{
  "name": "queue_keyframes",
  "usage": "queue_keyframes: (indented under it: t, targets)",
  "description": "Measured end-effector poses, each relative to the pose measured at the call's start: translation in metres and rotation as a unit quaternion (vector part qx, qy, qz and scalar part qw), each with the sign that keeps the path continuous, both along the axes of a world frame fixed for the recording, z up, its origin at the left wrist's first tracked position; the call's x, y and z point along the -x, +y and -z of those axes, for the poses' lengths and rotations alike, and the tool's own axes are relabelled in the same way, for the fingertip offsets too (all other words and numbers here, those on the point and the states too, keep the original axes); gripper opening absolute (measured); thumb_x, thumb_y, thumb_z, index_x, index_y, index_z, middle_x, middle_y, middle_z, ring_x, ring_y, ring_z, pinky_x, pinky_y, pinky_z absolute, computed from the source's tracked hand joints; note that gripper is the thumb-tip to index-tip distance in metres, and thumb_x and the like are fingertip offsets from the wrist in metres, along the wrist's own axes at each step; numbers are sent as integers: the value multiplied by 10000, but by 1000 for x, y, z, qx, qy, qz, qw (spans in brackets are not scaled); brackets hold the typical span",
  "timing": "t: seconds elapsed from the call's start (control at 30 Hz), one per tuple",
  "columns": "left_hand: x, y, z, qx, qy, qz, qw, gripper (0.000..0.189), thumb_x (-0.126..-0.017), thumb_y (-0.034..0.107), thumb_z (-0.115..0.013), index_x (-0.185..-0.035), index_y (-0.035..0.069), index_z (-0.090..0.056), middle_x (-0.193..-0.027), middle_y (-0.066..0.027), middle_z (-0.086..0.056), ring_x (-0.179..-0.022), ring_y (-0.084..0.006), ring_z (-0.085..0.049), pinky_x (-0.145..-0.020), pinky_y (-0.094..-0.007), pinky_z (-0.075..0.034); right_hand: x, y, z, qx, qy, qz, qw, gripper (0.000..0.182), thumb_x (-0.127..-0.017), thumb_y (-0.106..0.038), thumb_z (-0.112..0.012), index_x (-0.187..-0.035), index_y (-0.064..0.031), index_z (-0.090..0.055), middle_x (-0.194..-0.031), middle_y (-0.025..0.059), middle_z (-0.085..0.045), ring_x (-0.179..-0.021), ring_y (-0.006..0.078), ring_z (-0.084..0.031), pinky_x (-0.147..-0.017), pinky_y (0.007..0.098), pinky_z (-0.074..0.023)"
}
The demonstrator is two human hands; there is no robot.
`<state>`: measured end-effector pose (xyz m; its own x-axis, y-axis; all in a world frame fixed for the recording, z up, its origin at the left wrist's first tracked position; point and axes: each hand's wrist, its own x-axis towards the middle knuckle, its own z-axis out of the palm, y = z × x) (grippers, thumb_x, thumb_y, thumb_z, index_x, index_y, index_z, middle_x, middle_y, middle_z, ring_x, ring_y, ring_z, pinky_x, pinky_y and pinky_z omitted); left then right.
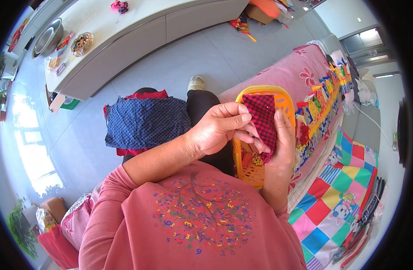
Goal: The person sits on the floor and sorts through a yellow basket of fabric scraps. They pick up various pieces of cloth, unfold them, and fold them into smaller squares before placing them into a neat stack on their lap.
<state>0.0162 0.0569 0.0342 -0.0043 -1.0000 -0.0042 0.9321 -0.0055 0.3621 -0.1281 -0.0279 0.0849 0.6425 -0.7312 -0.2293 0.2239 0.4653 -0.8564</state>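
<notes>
A piece of red-and-black checked cloth (263, 118) is held up in front of me, over an orange-yellow plastic basket (287, 101). The thumb and forefinger of my left hand (220, 126) pinch together at its left edge. My right hand (283, 141) grips the cloth from the right, thumb upright along its side. A small pale spot shows on the cloth; I cannot tell what it is. Small patterned items lie in the basket, partly hidden by my hands. Across my left thigh rests a blue lattice-patterned cloth (147, 123) with red cloth (147, 93) under it.
To the right is a sofa with a pink cover (277, 76), bearing a colourful fabric string (316, 108) and a patchwork-print cloth (328, 202). A long low cabinet (132, 44) stands ahead, with a metal basin (48, 38) and a glass bowl (82, 44) on top.
</notes>
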Motion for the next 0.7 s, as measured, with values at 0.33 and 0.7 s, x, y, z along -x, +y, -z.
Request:
queue_keyframes:
  t: [0.33,0.7]
  targets:
    - [-3,1,-3,-13,-22,-20,999,54,-889,79,-566,-925,40,-576,-862,-90,-624,-802,-215,-646,-729,-329,-560,-4,2,1,-85,-9,-52,995,277,-972,-249,-429,-957,-11,-569,-665,51,-572,-390,88,-455,-336,197,-358]
    - [-6,5,-11,-20,-102,-28,994,35,-873,21,-557,-891,28,-586,-807,-59,-626,-740,-153,-628,-688,-273,-524,-2,10,22,111,184,-68,974,177,-943,-145,-503,-1001,10,-565,-766,25,-575,-678,73,-556,-592,195,-457]
